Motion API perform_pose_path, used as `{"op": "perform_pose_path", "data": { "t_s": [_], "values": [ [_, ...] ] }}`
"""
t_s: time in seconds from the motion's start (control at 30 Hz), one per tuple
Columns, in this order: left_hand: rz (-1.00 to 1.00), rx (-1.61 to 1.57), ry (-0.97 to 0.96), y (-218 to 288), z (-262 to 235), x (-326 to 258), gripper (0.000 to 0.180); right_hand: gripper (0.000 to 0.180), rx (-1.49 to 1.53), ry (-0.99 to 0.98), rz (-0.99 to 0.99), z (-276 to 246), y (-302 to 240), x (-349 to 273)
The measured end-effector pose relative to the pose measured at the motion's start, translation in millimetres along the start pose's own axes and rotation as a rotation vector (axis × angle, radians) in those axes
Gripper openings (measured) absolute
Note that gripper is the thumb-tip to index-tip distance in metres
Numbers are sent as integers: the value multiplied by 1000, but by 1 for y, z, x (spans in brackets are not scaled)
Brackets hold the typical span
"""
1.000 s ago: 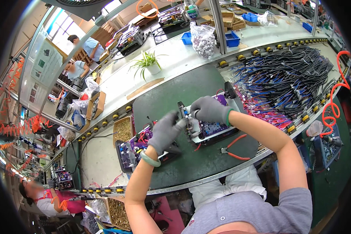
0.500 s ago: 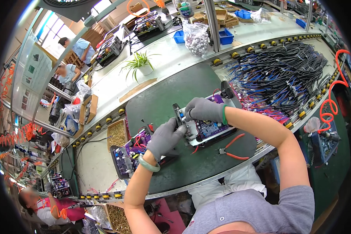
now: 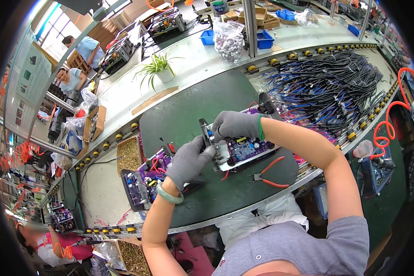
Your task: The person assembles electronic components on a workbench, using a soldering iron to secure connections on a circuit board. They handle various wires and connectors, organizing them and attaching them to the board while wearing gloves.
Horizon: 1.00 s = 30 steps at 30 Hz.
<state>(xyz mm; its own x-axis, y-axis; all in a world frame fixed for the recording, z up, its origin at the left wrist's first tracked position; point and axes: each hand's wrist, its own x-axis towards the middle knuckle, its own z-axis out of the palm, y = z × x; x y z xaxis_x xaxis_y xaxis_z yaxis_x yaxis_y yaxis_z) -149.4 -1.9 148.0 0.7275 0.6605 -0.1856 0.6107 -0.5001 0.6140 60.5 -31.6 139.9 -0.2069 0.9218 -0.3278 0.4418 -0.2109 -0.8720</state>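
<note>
Since the earlier frames, little has shifted: both gloved hands remain on the circuit board assembly (image 3: pixel 244 152), which lies flat on the dark green mat of the bench (image 3: pixel 179 119). The left hand (image 3: pixel 188 161) has its grip pinched on the assembly's near-left end; the right hand (image 3: pixel 234 125) is curled over its top edge, fingers pressed together. Orange-handled pliers (image 3: pixel 267 172) lie untouched just beside it. Work appears mid-step.
</note>
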Motion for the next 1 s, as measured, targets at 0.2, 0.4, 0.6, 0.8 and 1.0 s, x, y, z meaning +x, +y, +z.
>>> {"op": "perform_pose_path", "data": {
  "t_s": [0.2,0.4,0.6,0.8,1.0],
  "values": [
    [31,-63,51,-16,8,5,37,25,-409,242,-147,23,2,2],
    [33,-213,23,4,6,-4,36,23,-445,408,-318,-11,1,-57],
    [61,-268,49,10,9,-3,35,19,-107,607,13,-84,98,-165],
    [68,-221,41,9,7,-3,32,23,-629,442,505,-70,249,-184],
    [2,-369,33,7,8,-3,31,35,-659,628,499,-56,283,-115]
  ]
}}
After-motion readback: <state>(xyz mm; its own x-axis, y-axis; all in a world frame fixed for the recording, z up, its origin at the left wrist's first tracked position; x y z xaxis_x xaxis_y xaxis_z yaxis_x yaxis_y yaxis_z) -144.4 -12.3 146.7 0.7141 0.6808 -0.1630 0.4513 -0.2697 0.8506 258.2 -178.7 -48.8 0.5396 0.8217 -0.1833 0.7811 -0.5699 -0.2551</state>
